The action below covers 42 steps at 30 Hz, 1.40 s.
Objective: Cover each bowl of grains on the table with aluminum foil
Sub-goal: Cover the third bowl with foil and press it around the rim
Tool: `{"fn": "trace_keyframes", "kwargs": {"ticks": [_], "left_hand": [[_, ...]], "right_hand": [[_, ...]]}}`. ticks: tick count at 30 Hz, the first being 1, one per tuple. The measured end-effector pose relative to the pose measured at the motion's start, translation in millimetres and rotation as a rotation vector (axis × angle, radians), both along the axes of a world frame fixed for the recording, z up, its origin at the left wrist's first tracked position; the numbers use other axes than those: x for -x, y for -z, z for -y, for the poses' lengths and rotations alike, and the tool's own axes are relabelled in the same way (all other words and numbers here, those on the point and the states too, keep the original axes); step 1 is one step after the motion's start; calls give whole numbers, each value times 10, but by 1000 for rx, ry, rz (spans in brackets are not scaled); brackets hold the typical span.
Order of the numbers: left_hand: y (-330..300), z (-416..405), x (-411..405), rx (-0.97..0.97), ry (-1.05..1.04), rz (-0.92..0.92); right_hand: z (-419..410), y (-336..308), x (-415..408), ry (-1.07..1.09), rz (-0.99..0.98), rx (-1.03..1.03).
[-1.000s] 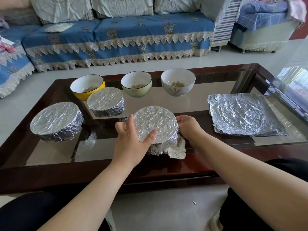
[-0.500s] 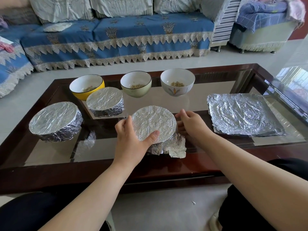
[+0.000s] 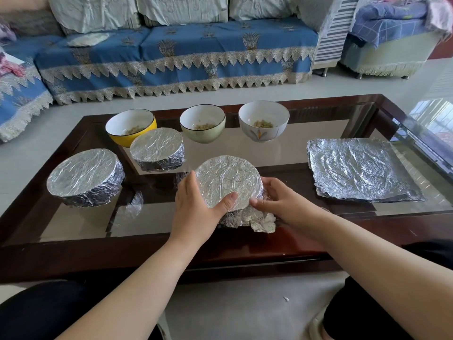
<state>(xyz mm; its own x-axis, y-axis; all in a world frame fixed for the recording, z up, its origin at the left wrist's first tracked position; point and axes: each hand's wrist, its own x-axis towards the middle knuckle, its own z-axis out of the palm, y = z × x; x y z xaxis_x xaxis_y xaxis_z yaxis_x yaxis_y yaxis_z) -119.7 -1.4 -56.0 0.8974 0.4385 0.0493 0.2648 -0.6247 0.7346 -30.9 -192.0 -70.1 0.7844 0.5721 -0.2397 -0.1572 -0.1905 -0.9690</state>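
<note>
A foil-covered bowl [image 3: 226, 179] stands near the table's front edge, with a loose foil flap sticking out at its lower right. My left hand [image 3: 196, 209] grips its left side, thumb on the foil top. My right hand [image 3: 277, 203] curls round its right side, fingers pressing the foil against the wall. Two other foil-covered bowls [image 3: 83, 176] [image 3: 157, 148] stand to the left. Behind them stand three uncovered bowls of grains: yellow [image 3: 131, 126], pale green [image 3: 202, 122], white [image 3: 263, 120]. A stack of foil sheets [image 3: 360, 168] lies at the right.
The glass-topped table [image 3: 282, 153] has a dark wooden frame. A blue-covered sofa [image 3: 171, 52] runs along the back, and an armchair [image 3: 392, 38] stands at the back right. My knees are under the table's near edge.
My right hand has slid from the bowl's far right side round to its near right side, pressing the foil down. My left hand has kept its grip on the left side.
</note>
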Motion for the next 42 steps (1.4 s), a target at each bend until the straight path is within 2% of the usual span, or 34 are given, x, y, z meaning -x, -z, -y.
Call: {"fn": "trace_keyframes", "kwargs": {"ticks": [8, 15, 19, 25, 29, 31, 34, 36, 38, 40, 42], "left_hand": [[-12, -7, -7, -3, 6, -28], [-9, -10, 4, -14, 12, -49], [-11, -13, 5, -23, 11, -53], [-43, -12, 0, -31, 27, -70], [-70, -14, 16, -58, 31, -85], [-77, -10, 16, -82, 27, -92], [-102, -9, 15, -109, 30, -123], [-125, -8, 14, -141, 34, -148], [-129, -16, 12, -203, 40, -168], [-115, -53, -3, -330, 57, -145], [-98, -113, -34, -524, 125, -48]], "right_hand": [[80, 95, 56, -161, -230, -226], [39, 115, 121, -241, -264, -295], [-22, 157, 173, -222, -160, -270], [-12, 195, 199, -135, 35, -99], [138, 47, 56, -227, 44, 26], [212, -73, -32, -206, 55, 136], [219, -176, -103, -34, 261, 274], [168, -170, -90, 55, 441, 266], [106, -133, -51, 56, 578, 260], [56, -79, -27, 10, 709, 336], [32, -49, -28, -1, 747, 388]]}}
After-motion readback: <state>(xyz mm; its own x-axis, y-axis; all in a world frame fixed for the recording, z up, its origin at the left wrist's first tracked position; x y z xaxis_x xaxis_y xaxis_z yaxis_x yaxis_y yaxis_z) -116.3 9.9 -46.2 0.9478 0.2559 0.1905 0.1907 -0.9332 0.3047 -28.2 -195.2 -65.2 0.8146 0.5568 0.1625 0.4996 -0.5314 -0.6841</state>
